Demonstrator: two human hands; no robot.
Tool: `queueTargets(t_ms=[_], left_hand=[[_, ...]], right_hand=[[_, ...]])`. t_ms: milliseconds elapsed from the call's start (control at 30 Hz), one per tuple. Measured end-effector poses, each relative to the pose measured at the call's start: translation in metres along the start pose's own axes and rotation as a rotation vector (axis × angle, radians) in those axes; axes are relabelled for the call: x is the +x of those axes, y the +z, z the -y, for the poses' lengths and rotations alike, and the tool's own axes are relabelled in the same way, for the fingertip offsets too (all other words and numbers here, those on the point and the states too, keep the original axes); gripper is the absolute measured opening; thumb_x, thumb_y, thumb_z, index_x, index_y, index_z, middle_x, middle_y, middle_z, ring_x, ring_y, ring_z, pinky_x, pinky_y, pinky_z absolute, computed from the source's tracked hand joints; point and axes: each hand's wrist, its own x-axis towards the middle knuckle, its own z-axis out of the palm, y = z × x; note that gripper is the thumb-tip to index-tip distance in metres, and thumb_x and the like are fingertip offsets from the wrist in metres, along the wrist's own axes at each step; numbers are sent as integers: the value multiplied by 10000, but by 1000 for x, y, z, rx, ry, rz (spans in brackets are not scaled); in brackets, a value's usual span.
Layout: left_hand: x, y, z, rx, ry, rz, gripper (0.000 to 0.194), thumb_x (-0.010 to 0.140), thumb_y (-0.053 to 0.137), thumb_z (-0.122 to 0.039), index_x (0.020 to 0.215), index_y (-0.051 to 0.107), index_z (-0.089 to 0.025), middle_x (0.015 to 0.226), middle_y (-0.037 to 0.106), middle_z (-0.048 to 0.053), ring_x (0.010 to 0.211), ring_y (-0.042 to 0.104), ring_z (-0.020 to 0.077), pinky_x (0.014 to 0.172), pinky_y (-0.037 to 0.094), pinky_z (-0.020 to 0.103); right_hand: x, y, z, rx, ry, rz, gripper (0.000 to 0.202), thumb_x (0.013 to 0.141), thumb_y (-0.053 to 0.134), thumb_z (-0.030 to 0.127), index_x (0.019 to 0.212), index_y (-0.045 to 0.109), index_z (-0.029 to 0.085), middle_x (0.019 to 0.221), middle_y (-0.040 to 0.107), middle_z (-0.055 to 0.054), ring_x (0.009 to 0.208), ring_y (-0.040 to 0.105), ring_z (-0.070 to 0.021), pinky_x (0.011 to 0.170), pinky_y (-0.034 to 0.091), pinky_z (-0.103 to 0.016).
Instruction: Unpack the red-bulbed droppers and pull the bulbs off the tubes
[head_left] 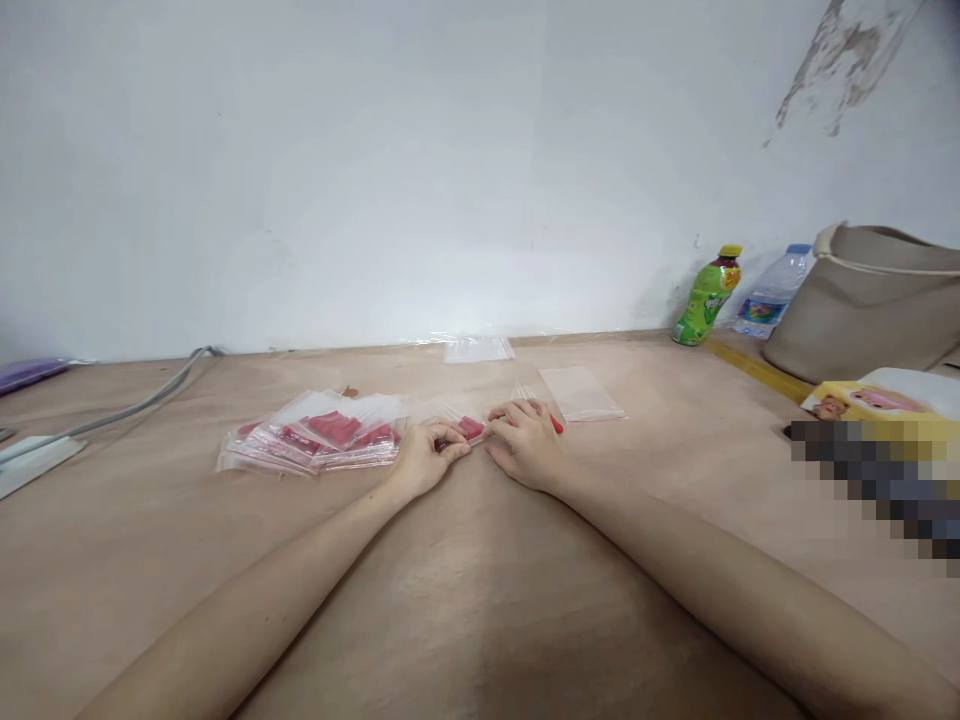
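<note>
A small clear zip bag (444, 410) with a red piece (470, 428) inside lies flat on the table between my hands. My left hand (430, 458) is closed at its near edge, thumb and forefinger pinching there. From the other side my right hand (527, 443) grips the bag's right end, its curved fingers covering part of it. Just left of my left hand is a fanned pile of filled bags (330, 432) showing red contents through the plastic. Another red thing (556, 424) peeks out beyond my right hand, mostly hidden by it.
Flat bags (581, 394) lie to the right, and more (480, 349) by the wall. A green bottle (706, 300), a clear water bottle (772, 295), a beige bin (862, 305) and a yellow pack (885, 400) stand at the right. A grey cable (150, 398) crosses the left side.
</note>
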Motion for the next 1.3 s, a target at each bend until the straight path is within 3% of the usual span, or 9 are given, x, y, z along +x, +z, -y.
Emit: queueTargets(t_ms=[333,433,600,800,1033,1300], left_hand=[[0,1,0,7,23,7,47,666,668,-224,663,664,-176,821,653,43,800,600,180,753,462,325],[-1,1,-1,8,24,11,49,661,673,-222,659,663,-174,820,654,45,800,600,181,750,466,322],[-1,1,0,25,47,15,83,675,669,-263,673,664,-181,833,660,40,809,602,181,751,468,317],[-2,1,-2,64,87,5,195,780,559,-341,732,679,-195,857,670,33,802,608,166,724,479,293],[-5,3,-7,225,210,-15,131,749,563,-242,782,685,-208,952,650,26,859,599,168,763,485,291],[-4,4,-9,169,254,20,192,828,450,-191,771,633,-177,920,659,33,856,603,152,777,477,281]], right_hand=[[6,-1,3,-27,-48,44,122,730,531,157,825,585,210,944,584,-26,942,460,-180,894,208,-398],[8,0,6,-6,-83,54,88,763,517,209,807,593,214,959,576,-37,952,450,-188,896,213,-405],[8,-1,4,-86,-97,18,96,775,520,247,818,591,198,970,577,-54,954,443,-206,926,172,-452],[6,0,-2,-60,-135,-52,106,816,487,204,773,583,192,894,601,-26,875,470,-159,901,215,-398],[5,0,-2,-25,-223,-91,153,822,482,170,714,588,189,821,611,-7,835,483,-133,896,225,-372],[6,12,-3,-33,-191,-147,165,845,493,231,758,633,228,865,627,-3,851,479,-142,895,218,-376]])
